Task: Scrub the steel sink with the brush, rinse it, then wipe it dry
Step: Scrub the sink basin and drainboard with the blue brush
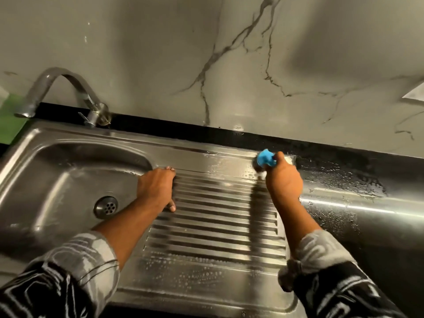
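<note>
The steel sink (68,171) fills the lower left, with a round drain (106,207) in its basin and a ribbed drainboard (213,216) to the right. My right hand (284,180) grips a blue-handled brush (265,158) at the drainboard's far right corner, its bristles down on the wet steel. My left hand (157,187) rests on the ridge between basin and drainboard, fingers bent over the edge and thumb on the ribs. Soapy droplets cover the drainboard's near part.
A curved steel tap (66,88) stands at the sink's back left, its spout over the far left. A wet black countertop (344,177) lies to the right. A marbled wall rises behind. A green object (9,125) sits at the far left.
</note>
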